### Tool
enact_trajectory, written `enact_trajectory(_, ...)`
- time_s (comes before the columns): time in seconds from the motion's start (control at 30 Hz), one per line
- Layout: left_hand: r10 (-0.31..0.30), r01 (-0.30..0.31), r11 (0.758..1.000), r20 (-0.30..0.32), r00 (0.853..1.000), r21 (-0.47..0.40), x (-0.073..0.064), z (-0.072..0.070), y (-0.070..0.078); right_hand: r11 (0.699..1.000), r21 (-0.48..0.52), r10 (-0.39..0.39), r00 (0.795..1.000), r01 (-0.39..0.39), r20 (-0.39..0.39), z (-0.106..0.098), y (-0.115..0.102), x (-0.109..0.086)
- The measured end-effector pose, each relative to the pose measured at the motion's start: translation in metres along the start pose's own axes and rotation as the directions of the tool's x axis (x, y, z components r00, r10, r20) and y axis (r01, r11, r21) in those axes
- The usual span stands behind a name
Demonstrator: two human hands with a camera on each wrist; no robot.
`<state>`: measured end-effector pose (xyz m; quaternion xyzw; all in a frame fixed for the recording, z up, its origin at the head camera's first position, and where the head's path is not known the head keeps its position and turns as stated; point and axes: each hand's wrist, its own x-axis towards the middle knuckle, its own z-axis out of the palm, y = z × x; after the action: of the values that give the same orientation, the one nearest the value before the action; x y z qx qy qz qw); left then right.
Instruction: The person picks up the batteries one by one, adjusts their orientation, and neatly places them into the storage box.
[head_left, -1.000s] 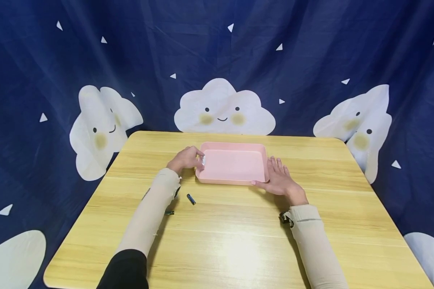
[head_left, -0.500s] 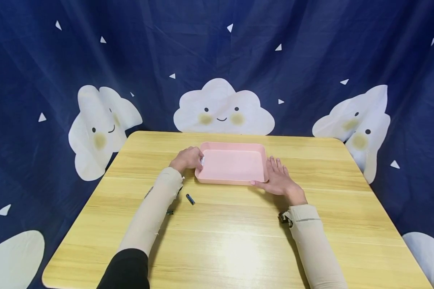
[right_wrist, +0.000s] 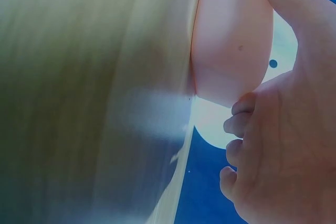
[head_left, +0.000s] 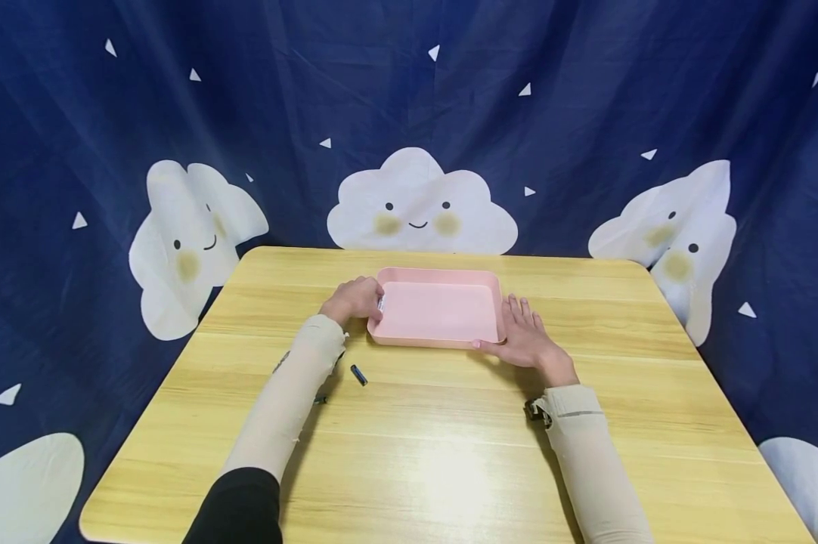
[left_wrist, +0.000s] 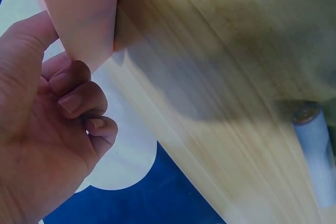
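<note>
A shallow pink tray lies on the wooden table. At its left rim my left hand reaches thumb and index finger over the wall, with a small white label-like piece between their tips against the inner side. Seen from the left wrist, those two fingertips are hidden behind the tray wall, and the other fingers curl outside it. My right hand rests with spread, straight fingers along the tray's right wall, its thumb at the near right corner. The right wrist view shows the palm beside the pink wall.
A dark blue battery lies on the table in front of the tray. Another small dark battery is partly covered by the left forearm. Behind the table's far edge hangs a blue curtain with cloud prints.
My left hand has shifted slightly right, bringing the white piece closer to the tray's inner left wall. The right hand and tray stay in place.
</note>
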<state>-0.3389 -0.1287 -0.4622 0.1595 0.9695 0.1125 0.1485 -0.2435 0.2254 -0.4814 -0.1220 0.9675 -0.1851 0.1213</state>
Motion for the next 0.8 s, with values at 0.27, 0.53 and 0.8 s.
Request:
enact_trajectory(0.27,0.003,-0.003,1.000,-0.005,1.000,-0.016,0.000,0.002,-0.002,1.000,-0.001,0.000,1.000,0.000,0.002,0.000,0.001,0.000)
enact_trajectory(0.53,0.021,-0.030,0.989,-0.063,0.998,-0.142,-0.004,0.002,-0.007,1.000,0.005,-0.006,1.000,0.006,0.009,0.003,0.002,0.001)
enact_trajectory(0.8,0.070,-0.107,0.971,-0.176,0.982,-0.213,-0.024,-0.005,-0.009,1.000,0.003,0.000,1.000,0.000,0.019,0.001,0.004,0.003)
